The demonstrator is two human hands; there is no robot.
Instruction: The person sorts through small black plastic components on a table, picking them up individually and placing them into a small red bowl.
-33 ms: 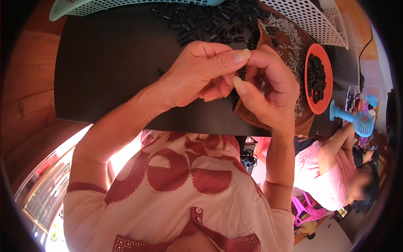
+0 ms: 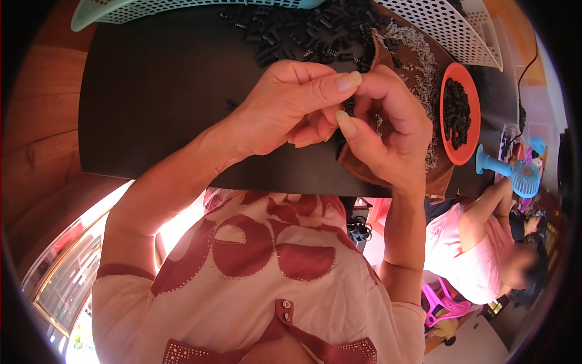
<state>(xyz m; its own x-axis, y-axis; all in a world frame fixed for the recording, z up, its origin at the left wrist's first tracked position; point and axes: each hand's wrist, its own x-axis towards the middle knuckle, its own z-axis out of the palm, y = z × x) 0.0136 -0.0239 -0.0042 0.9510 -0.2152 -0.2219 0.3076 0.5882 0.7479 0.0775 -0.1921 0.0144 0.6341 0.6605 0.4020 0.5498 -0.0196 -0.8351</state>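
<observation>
At your far left, brown boards (image 2: 42,121) are running beside the dark worktop (image 2: 133,91). A pale green basket (image 2: 112,15) is sitting along its far edge, and a small dark bit (image 2: 231,104) is lying just beside your left wrist. Your left hand (image 2: 282,109) is hovering over the middle of the worktop, its fingers curling and its thumb reaching across to the right index fingertip. Beyond it, a heap of small black pieces (image 2: 309,30) is spreading over the worktop.

Between your two hands a small dark piece (image 2: 349,107) is showing, mostly hidden by your fingers; you are leaving too little of it in view to tell which hand, if either, is pinching it. Your right hand (image 2: 400,124) is bending toward the left one, its thumb and index tips standing apart.

Under and beside your right hand a brown cloth (image 2: 364,168) is lying, with small silvery coils (image 2: 424,57) scattering over it. Behind, a white basket (image 2: 445,33) is standing. Farther right, an orange bowl (image 2: 450,145) is holding more black pieces (image 2: 458,112), with a blue fan (image 2: 524,179) sitting near it. Below the fan, a person in pink (image 2: 464,255) is sitting.
</observation>
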